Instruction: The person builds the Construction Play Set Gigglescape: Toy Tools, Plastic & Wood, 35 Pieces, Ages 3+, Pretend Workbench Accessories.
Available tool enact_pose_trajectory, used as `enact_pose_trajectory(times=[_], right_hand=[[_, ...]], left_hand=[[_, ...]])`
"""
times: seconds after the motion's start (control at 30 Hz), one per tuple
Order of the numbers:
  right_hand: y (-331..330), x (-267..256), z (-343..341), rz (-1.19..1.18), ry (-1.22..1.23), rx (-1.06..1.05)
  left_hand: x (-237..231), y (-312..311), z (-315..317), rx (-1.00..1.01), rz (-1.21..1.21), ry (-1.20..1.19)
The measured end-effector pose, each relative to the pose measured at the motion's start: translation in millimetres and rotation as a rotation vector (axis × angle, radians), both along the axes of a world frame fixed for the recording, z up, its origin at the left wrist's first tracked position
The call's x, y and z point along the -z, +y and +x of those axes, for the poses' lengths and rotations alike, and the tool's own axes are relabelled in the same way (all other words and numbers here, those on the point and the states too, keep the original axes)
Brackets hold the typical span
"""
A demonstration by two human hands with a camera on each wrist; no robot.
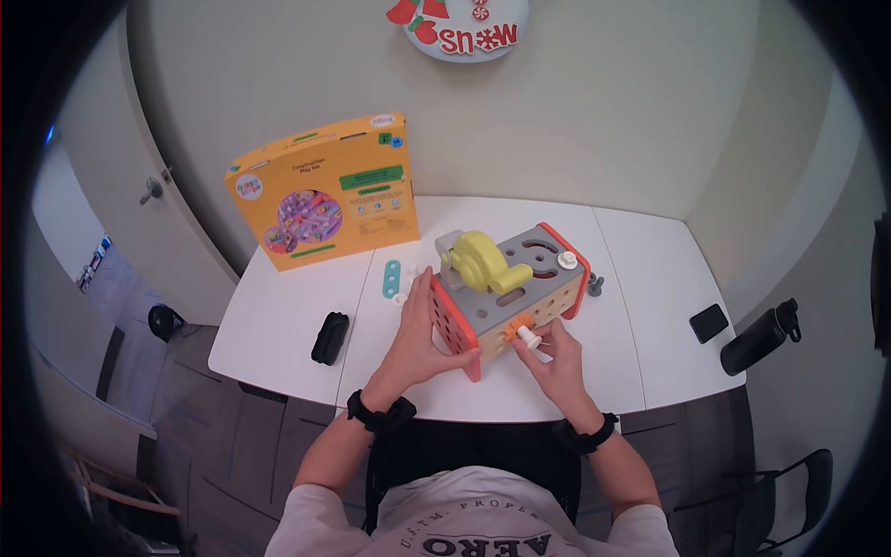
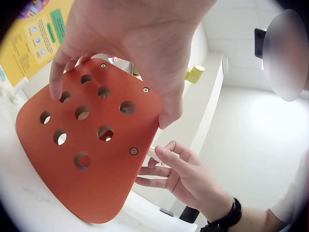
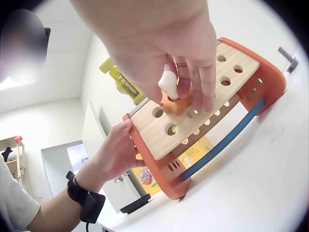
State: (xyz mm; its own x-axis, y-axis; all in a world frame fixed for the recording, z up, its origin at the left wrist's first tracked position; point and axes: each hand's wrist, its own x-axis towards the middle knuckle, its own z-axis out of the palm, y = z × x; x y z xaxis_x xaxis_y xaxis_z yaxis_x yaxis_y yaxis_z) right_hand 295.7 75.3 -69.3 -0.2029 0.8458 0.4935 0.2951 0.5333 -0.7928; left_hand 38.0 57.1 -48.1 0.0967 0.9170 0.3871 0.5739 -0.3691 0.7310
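A toy workbench (image 1: 489, 321) with a grey top, pale wooden sides and red end panels stands on the white table. My left hand (image 1: 415, 343) grips its near-left red end panel (image 2: 106, 188), thumb on one edge and fingers on the opposite one. With thumb and fingers, my right hand (image 1: 560, 365) pinches a white bolt (image 3: 168, 83) at the holed wooden side. An orange gear (image 3: 176, 106) lies against that side, at the bolt's inner end. On the grey top sit a yellow-green toy circular saw (image 1: 483, 265) and a white knob (image 1: 567, 260).
Behind the workbench, to the left, stands a yellow box (image 1: 320, 186). A teal holed strip (image 1: 392, 277) and small white pieces lie left of it, with a black case (image 1: 330, 338) nearer. Grey bolts (image 1: 596, 285), a phone (image 1: 708, 323) and a black bottle (image 1: 754, 347) are rightward.
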Motion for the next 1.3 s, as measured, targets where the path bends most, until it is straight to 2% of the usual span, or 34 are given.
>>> enact_pose_trajectory(times=[0.1, 0.2, 0.3, 0.4, 0.5, 0.6, 0.7, 0.8, 0.9, 1.0, 1.1, 1.2, 1.23, 1.3], right_hand=[[-4, 2, -4, -0.089, 0.116, 0.015], [-9, -4, -5, -0.154, 0.091, 0.043], [-12, 0, -4, 0.001, -0.012, 0.072], [-7, 12, -3, 0.022, -0.047, 0.08], [-6, 17, -7, -0.208, 0.185, -0.027], [-10, 11, -8, -0.322, 0.19, -0.081], [-8, 21, -9, -0.47, 0.33, -0.128], [-12, 22, -16, -0.769, 0.642, -0.149], [-15, 16, -14, -0.859, 0.848, -0.282], [-11, 10, -6, -0.887, 0.902, -0.28], [-1, 8, 7, -0.717, 0.596, -0.187], [9, 4, 23, -0.607, 0.323, -0.214], [9, 2, 26, -0.53, 0.151, -0.167], [16, 20, 38, -0.455, -0.007, -0.163]], left_hand=[[-1, 0, -1, 0.0, -0.014, -0.003], [-3, -1, 0, 0.003, -0.034, -0.01], [-2, -1, -1, 0.001, -0.035, -0.003], [0, -2, -1, 0.001, -0.032, 0.002], [-1, -1, -1, 0.004, -0.035, 0.005], [-1, -1, -1, 0.006, -0.03, 0.003], [0, -1, -1, 0.003, -0.027, 0.008], [-2, -1, 0, 0.004, -0.028, 0.006], [3, 1, -2, -0.003, -0.008, 0.037], [9, 3, -5, -0.033, 0.01, 0.11], [6, 3, -4, -0.01, 0.0, 0.056], [1, 2, -4, 0.026, -0.008, -0.013], [1, 2, -5, 0.021, -0.017, -0.011], [1, 2, -6, 0.019, -0.025, -0.02]])
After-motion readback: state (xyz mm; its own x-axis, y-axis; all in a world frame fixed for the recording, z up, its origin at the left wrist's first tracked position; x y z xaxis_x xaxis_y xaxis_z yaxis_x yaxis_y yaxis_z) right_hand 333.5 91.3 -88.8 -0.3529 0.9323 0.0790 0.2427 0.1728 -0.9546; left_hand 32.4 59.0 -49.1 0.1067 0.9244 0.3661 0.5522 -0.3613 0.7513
